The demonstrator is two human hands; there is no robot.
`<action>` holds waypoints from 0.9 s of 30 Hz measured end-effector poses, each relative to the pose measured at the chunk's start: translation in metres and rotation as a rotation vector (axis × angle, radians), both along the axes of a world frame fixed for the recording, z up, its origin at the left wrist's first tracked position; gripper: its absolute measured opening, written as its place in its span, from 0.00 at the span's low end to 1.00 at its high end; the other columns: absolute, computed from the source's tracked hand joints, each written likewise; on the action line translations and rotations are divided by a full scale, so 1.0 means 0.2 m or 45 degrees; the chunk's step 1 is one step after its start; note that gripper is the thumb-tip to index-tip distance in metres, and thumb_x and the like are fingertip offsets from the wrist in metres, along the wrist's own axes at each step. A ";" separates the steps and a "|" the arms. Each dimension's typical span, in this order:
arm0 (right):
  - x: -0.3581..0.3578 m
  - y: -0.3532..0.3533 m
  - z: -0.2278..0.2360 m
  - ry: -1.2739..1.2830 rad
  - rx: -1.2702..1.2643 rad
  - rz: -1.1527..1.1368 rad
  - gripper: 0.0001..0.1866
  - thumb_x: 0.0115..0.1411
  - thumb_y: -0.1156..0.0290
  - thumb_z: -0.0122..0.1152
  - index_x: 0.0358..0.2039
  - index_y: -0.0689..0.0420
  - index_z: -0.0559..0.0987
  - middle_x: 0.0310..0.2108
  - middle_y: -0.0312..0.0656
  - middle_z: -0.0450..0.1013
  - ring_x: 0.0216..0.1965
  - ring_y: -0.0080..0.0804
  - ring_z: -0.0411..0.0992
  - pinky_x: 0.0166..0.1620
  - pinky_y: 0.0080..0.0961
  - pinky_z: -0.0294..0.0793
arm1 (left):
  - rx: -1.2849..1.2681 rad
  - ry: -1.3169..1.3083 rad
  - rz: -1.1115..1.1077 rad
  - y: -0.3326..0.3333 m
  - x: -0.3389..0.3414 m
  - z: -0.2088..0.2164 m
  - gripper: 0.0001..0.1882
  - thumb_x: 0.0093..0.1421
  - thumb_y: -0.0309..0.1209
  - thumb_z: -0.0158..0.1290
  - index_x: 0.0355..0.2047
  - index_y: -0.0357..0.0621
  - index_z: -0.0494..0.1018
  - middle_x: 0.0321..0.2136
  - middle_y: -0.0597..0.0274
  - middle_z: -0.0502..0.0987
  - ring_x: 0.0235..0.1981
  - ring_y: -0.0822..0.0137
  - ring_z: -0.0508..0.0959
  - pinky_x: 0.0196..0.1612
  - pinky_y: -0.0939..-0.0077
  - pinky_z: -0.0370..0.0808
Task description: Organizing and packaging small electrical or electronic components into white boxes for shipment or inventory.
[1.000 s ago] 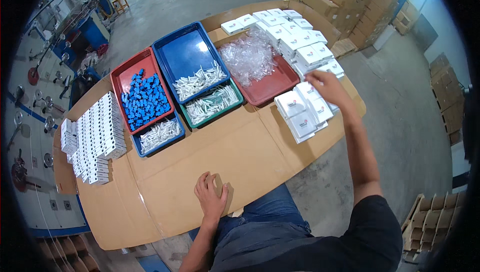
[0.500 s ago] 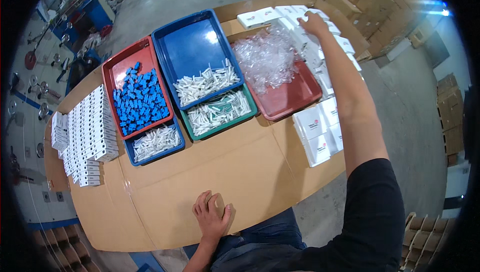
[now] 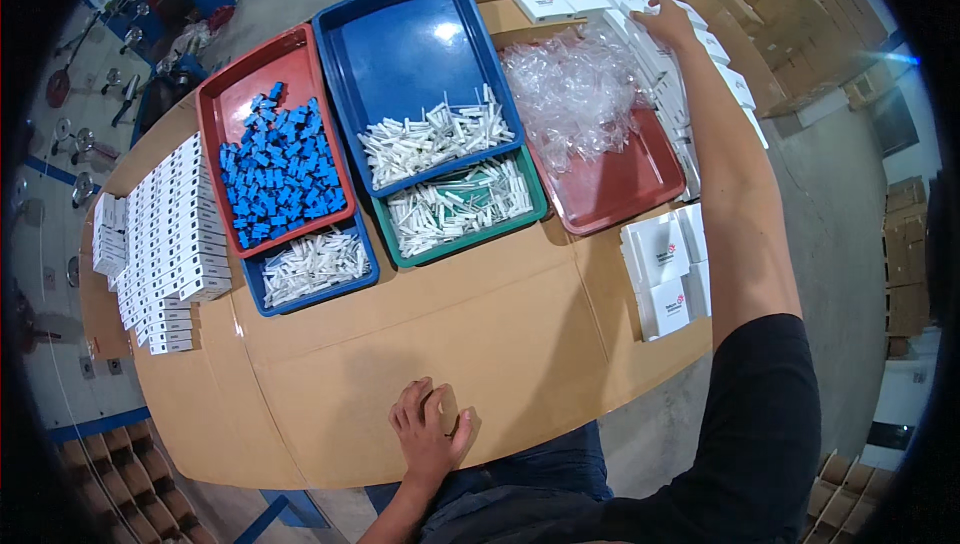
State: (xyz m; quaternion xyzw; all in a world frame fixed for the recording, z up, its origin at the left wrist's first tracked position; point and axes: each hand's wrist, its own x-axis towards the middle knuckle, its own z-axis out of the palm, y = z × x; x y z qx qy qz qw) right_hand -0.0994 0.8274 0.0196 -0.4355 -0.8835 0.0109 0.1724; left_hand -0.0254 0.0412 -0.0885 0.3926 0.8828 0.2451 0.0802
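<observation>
My right hand [image 3: 668,24] reaches to the far right, where its curled fingers are closed on a small white box [image 3: 640,19] among rows of similar boxes. My hand partly hides that box. My left hand [image 3: 430,432] rests near the front edge of the cardboard-covered table [image 3: 330,394], empty, its fingers slightly bent and apart. Beside my right forearm lies a heap of clear plastic wrappers [image 3: 575,84] in a red tray [image 3: 615,189]. Several flat white boxes [image 3: 660,264] are grouped nearer to me on the right.
Blue clips [image 3: 280,179] fill part of a red tray [image 3: 222,104] on the left. White plastic sticks lie in a large blue tray [image 3: 400,44], a green tray [image 3: 540,206] and a small blue tray [image 3: 320,299]. Stacked white boxes [image 3: 175,234] stand at far left.
The view has shifted, so the trays and boxes sit a little differently in the picture. My right hand stays at the far boxes, with its fingers bent lower. My left hand has hardly moved.
</observation>
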 end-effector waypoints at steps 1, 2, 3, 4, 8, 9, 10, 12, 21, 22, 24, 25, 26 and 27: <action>0.00 0.01 0.01 0.087 0.060 0.042 0.36 0.54 0.40 0.71 0.54 0.55 0.79 0.52 0.54 0.79 0.55 0.53 0.77 0.57 0.43 0.76 | -0.001 -0.007 -0.009 0.00 0.00 0.00 0.30 0.52 0.39 0.66 0.55 0.48 0.72 0.60 0.50 0.68 0.64 0.48 0.66 0.64 0.48 0.59; 0.00 0.01 0.02 0.100 0.068 0.051 0.36 0.54 0.40 0.71 0.54 0.55 0.79 0.52 0.54 0.79 0.55 0.53 0.77 0.57 0.43 0.76 | 0.002 -0.011 -0.018 0.00 0.00 0.00 0.30 0.52 0.39 0.66 0.55 0.48 0.72 0.60 0.50 0.68 0.64 0.48 0.66 0.64 0.48 0.59; 0.00 0.00 0.04 0.203 0.149 0.104 0.36 0.54 0.40 0.72 0.54 0.55 0.79 0.52 0.55 0.79 0.55 0.54 0.77 0.57 0.44 0.75 | 0.012 0.004 -0.010 0.01 0.00 0.00 0.30 0.52 0.39 0.66 0.55 0.48 0.72 0.60 0.50 0.68 0.64 0.48 0.66 0.64 0.48 0.59; -0.01 0.00 0.07 0.307 0.234 0.156 0.36 0.54 0.41 0.72 0.53 0.56 0.79 0.51 0.57 0.79 0.54 0.55 0.77 0.57 0.44 0.75 | 0.014 0.004 -0.006 0.00 0.00 0.00 0.29 0.54 0.41 0.66 0.55 0.48 0.72 0.60 0.52 0.68 0.64 0.49 0.66 0.63 0.48 0.60; 0.09 -0.10 0.21 0.474 0.360 0.296 0.34 0.56 0.42 0.72 0.52 0.56 0.79 0.48 0.57 0.79 0.53 0.56 0.76 0.57 0.45 0.74 | 0.041 -0.019 -0.017 0.00 0.01 0.01 0.28 0.57 0.42 0.65 0.55 0.47 0.73 0.61 0.52 0.68 0.65 0.49 0.65 0.64 0.48 0.60; 0.11 -0.14 0.24 0.510 0.389 0.356 0.32 0.58 0.44 0.72 0.52 0.57 0.79 0.47 0.56 0.79 0.52 0.55 0.76 0.56 0.45 0.74 | 0.061 -0.003 -0.019 0.00 0.01 0.01 0.28 0.57 0.42 0.65 0.55 0.47 0.73 0.61 0.52 0.68 0.65 0.49 0.65 0.64 0.48 0.60; 0.16 -0.17 0.30 0.522 0.414 0.354 0.32 0.58 0.44 0.72 0.52 0.57 0.79 0.47 0.56 0.79 0.52 0.55 0.76 0.56 0.45 0.74 | 0.071 -0.022 -0.027 0.00 0.01 0.01 0.28 0.56 0.42 0.65 0.55 0.46 0.73 0.61 0.51 0.67 0.65 0.48 0.65 0.64 0.48 0.60; 0.19 -0.37 0.37 0.619 0.328 0.460 0.30 0.59 0.46 0.72 0.52 0.57 0.79 0.48 0.56 0.79 0.52 0.55 0.76 0.55 0.44 0.74 | 0.087 -0.019 -0.019 -0.04 0.01 0.03 0.28 0.56 0.41 0.66 0.55 0.46 0.73 0.61 0.49 0.67 0.65 0.47 0.64 0.64 0.48 0.60; 0.73 -1.36 0.67 1.007 0.306 0.740 0.44 0.54 0.65 0.78 0.68 0.58 0.66 0.57 0.49 0.71 0.58 0.42 0.73 0.59 0.41 0.79 | 0.740 0.119 -0.111 -0.18 0.08 -0.17 0.36 0.50 0.38 0.68 0.57 0.42 0.67 0.49 0.47 0.70 0.47 0.52 0.73 0.45 0.59 0.76; 0.81 -1.49 0.68 1.021 0.345 0.769 0.46 0.52 0.68 0.78 0.69 0.58 0.64 0.59 0.50 0.69 0.60 0.43 0.71 0.59 0.42 0.78 | 0.799 -0.111 -0.042 -0.16 0.10 -0.15 0.28 0.52 0.37 0.68 0.49 0.42 0.70 0.41 0.50 0.72 0.38 0.56 0.74 0.38 0.63 0.75; 0.94 -1.68 0.64 1.017 0.377 0.812 0.51 0.49 0.69 0.78 0.71 0.60 0.61 0.61 0.52 0.64 0.63 0.45 0.67 0.62 0.44 0.76 | 0.845 -0.344 0.021 -0.16 0.11 -0.13 0.20 0.53 0.36 0.68 0.42 0.42 0.73 0.32 0.53 0.74 0.29 0.60 0.75 0.30 0.68 0.74; 1.00 -1.79 0.62 0.988 0.396 0.816 0.54 0.45 0.68 0.79 0.72 0.62 0.60 0.59 0.53 0.64 0.62 0.48 0.66 0.62 0.45 0.74 | 0.765 -0.275 -0.101 -0.16 0.11 -0.13 0.15 0.54 0.34 0.67 0.32 0.43 0.71 0.23 0.55 0.70 0.21 0.62 0.70 0.24 0.69 0.69; 1.07 -1.88 0.60 0.944 0.478 0.773 0.56 0.42 0.67 0.79 0.72 0.63 0.61 0.58 0.55 0.63 0.59 0.51 0.67 0.61 0.45 0.72 | 0.682 -0.212 -0.234 -0.16 0.12 -0.12 0.16 0.56 0.33 0.67 0.22 0.43 0.70 0.15 0.58 0.65 0.13 0.65 0.65 0.19 0.70 0.65; 1.13 -1.98 0.59 0.875 0.561 0.750 0.57 0.41 0.67 0.79 0.72 0.63 0.61 0.58 0.55 0.63 0.59 0.52 0.67 0.61 0.45 0.72 | 0.692 -0.268 -0.195 -0.13 0.15 -0.06 0.27 0.60 0.32 0.66 0.12 0.41 0.61 0.09 0.58 0.58 0.10 0.65 0.59 0.17 0.66 0.61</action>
